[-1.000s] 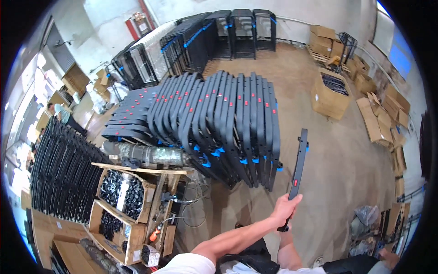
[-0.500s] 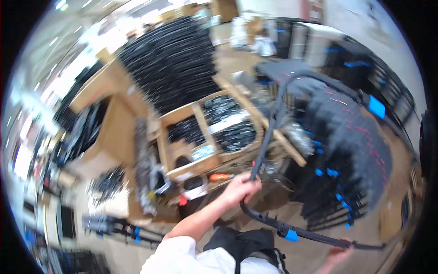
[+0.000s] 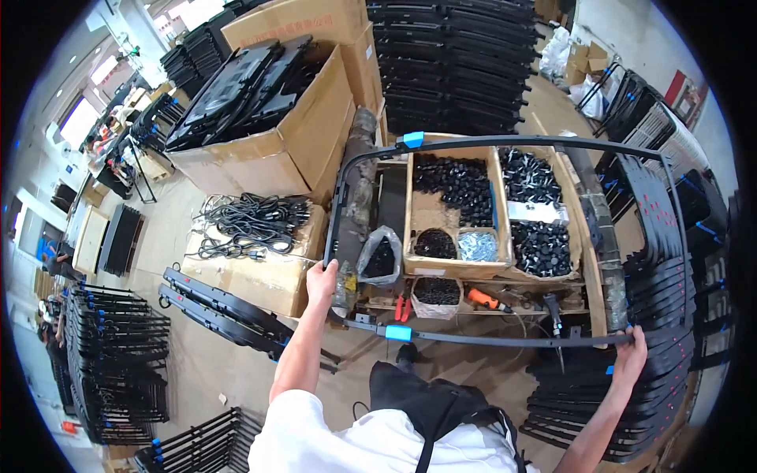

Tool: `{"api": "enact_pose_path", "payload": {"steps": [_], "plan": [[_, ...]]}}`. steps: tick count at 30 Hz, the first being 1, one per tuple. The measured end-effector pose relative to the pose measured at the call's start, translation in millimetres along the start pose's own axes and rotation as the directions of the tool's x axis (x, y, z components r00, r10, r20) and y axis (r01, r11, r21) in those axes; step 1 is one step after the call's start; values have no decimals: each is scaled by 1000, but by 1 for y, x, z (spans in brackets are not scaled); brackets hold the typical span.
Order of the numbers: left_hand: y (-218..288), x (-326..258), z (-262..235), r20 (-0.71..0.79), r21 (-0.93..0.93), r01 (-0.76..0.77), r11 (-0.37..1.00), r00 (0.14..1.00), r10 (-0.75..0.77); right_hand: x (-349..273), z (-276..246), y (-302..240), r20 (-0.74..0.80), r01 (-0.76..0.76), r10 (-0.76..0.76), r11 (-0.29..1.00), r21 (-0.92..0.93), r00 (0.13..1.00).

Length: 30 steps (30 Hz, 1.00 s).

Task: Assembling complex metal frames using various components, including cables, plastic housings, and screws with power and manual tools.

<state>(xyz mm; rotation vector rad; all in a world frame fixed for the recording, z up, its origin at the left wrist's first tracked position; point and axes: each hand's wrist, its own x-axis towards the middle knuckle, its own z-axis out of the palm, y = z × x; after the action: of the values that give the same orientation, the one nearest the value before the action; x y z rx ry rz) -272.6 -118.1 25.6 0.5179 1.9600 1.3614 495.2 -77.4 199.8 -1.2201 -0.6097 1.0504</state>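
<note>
A large black tubular frame (image 3: pixel 505 340) with rounded corners is held out in front of me, over the workbench. Strips of blue tape wrap its near bar and its far bar. My left hand (image 3: pixel 321 282) is closed round its left side, close to the near corner. Toward the right end of the near bar, my right hand (image 3: pixel 629 355) grips it from outside. Through the frame shows a divided wooden parts box (image 3: pixel 460 268) with black plastic parts and silvery screws. An orange-handled power driver (image 3: pixel 487 299) and red-handled pliers (image 3: pixel 403 308) lie on the bench's near side.
Stacked black frames (image 3: pixel 650 378) stand at the right, with others at the lower left (image 3: pixel 197 441). A cardboard box (image 3: pixel 260 162) of black panels is at the far left, behind a bundle of black cables (image 3: pixel 252 225). A tall stack of black frames (image 3: pixel 449 63) rises behind the bench.
My view has turned leftward to face the bench. The frame has swung from the right to a level position over the bench, both hands still on it.
</note>
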Motion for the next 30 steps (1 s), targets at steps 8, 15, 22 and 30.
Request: {"api": "enact_pose_path", "payload": {"steps": [8, 15, 22, 30], "plan": [[-5, 13, 8, -26, 413, -54, 909, 997, 71, 91, 2, 94, -228, -371, 347, 926, -70, 910], [-24, 3, -2, 78, 678, -299, 672, 938, 338, 98, -21, 173, -112, -526, 530, 848, 72, 840], [-35, 5, 12, 31, 815, -200, 543, 952, 304, 128, -90, 263, 10, 34, -99, 244, -969, 995], [53, -57, 161, 103, 750, -470, 465, 778, 619, 158, -48, 318, 99, 101, 199, -3, -995, 975]]}}
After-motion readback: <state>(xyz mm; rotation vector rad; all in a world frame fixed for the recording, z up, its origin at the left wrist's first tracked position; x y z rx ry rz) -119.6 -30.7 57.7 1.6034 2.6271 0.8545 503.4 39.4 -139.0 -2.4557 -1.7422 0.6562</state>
